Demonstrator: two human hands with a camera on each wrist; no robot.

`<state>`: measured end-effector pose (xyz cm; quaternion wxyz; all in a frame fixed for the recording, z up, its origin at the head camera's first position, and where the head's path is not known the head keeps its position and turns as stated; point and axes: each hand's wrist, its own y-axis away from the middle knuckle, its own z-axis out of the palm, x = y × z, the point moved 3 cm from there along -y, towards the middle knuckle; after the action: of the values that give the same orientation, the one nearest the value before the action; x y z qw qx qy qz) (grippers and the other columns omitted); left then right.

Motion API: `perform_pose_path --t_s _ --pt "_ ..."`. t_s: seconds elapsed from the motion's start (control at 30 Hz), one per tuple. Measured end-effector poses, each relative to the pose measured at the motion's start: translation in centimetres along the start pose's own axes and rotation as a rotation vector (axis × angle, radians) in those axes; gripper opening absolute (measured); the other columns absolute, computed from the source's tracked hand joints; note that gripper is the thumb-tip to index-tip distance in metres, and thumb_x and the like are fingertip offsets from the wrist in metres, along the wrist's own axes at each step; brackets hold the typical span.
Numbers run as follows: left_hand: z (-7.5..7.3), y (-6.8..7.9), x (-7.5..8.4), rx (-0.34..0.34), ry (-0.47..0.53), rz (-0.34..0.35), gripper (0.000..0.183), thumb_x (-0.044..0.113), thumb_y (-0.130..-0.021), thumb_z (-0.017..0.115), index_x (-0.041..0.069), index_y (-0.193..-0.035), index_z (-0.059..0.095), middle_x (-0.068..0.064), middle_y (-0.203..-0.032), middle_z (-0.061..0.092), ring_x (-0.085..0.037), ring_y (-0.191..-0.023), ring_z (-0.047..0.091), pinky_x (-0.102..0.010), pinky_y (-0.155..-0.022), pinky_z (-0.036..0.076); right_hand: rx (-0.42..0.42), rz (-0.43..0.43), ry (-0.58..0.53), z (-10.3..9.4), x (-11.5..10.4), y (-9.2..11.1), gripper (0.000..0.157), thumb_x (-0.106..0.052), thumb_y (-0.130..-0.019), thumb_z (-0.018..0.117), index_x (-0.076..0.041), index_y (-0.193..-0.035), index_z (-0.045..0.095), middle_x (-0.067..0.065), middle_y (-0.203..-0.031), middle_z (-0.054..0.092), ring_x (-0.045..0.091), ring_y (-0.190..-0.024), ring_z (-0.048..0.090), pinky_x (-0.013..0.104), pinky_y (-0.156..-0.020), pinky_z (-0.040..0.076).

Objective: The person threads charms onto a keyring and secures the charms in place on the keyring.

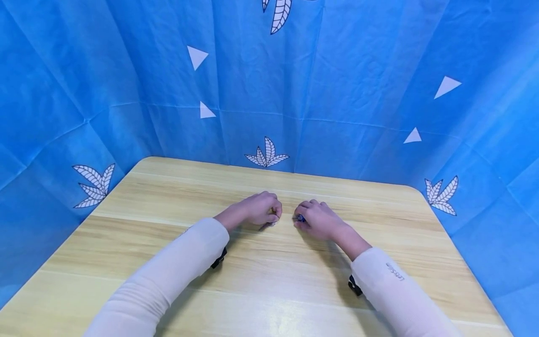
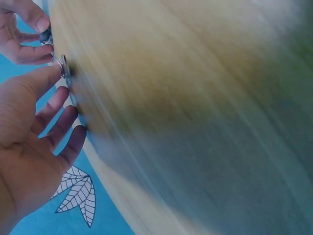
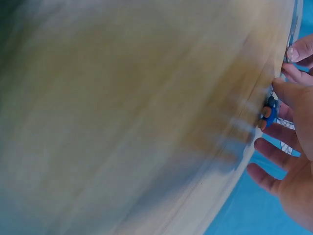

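Note:
Near the middle of the table, my left hand [image 1: 262, 208] pinches a small metal ring [image 2: 65, 66] between thumb and forefinger, its other fingers spread loosely. A thin metallic piece [image 1: 267, 226] shows just below that hand. A short gap to the right, my right hand [image 1: 317, 219] holds a small blue trinket [image 1: 301, 218] in its fingertips, low over the wood. Orange and dark parts show on the trinket [image 3: 269, 112] in the right wrist view. What joins the ring and the trinket is too small to make out.
The light wooden table [image 1: 269, 281] has rounded far corners. A blue curtain [image 1: 358, 84] printed with white leaves and triangles hangs behind it and at both sides. Black straps [image 1: 219, 258] sit beneath the pale sleeves [image 1: 168, 276].

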<state>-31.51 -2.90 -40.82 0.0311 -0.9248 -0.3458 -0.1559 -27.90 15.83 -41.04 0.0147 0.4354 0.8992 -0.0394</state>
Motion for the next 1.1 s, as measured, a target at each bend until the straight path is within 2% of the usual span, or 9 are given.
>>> perform_pose_path --t_s 0.13,0.27,0.47,0.63,0.83,1.1 --pt "0.0 -0.2 -0.2 -0.014 0.012 -0.012 0.008 0.022 -0.089 0.067 0.022 -0.081 0.065 0.011 -0.080 0.057 -0.007 -0.081 0.052 -0.026 -0.077 0.044 0.010 -0.006 0.006 0.1 -0.1 -0.2 0.014 -0.029 -0.093 0.061 -0.022 -0.104 0.066 -0.003 -0.111 0.061 0.024 -0.104 0.053 0.051 -0.085 0.046" --pt "0.2 -0.1 -0.4 -0.001 0.066 -0.023 0.008 0.019 -0.089 0.067 0.019 -0.082 0.065 0.009 -0.077 0.058 -0.007 -0.075 0.053 -0.025 -0.071 0.045 0.004 0.000 0.011 0.2 -0.1 -0.4 0.010 -0.024 -0.093 0.060 -0.022 -0.101 0.066 -0.004 -0.110 0.060 0.023 -0.103 0.053 0.048 -0.083 0.046" --pt "0.2 0.2 -0.7 0.047 0.204 -0.046 0.006 0.012 -0.092 0.062 0.013 -0.086 0.063 0.005 -0.078 0.061 -0.009 -0.076 0.056 -0.025 -0.074 0.048 -0.001 -0.015 0.022 0.0 -0.1 -0.8 0.004 -0.018 -0.091 0.060 -0.020 -0.092 0.063 -0.005 -0.100 0.057 0.020 -0.094 0.050 0.040 -0.073 0.045" --pt "0.3 0.4 -1.1 0.065 0.262 -0.072 0.004 0.012 -0.093 0.061 0.011 -0.090 0.062 0.003 -0.083 0.063 -0.009 -0.079 0.057 -0.026 -0.077 0.048 -0.002 -0.027 0.032 0.0 -0.2 -1.1 0.010 -0.014 -0.091 0.060 -0.021 -0.084 0.059 -0.004 -0.097 0.053 0.021 -0.090 0.046 0.038 -0.069 0.041" --pt "0.2 0.7 -1.2 0.101 0.317 -0.062 0.005 0.010 -0.093 0.060 0.006 -0.092 0.063 -0.001 -0.082 0.064 -0.010 -0.076 0.057 -0.026 -0.074 0.048 0.001 -0.011 0.041 0.2 -0.1 -1.0 0.009 -0.017 -0.096 0.054 -0.016 -0.092 0.062 0.001 -0.105 0.052 0.023 -0.094 0.041 0.038 -0.074 0.037" --pt "0.5 0.8 -1.9 0.152 0.362 -0.084 0.005 0.008 -0.092 0.060 0.011 -0.093 0.064 0.005 -0.081 0.061 -0.009 -0.077 0.056 -0.024 -0.076 0.048 0.063 0.000 -0.020 -0.2 0.1 -1.0 0.013 -0.018 -0.098 0.049 -0.011 -0.100 0.060 0.002 -0.105 0.049 0.022 -0.093 0.037 0.037 -0.077 0.035"
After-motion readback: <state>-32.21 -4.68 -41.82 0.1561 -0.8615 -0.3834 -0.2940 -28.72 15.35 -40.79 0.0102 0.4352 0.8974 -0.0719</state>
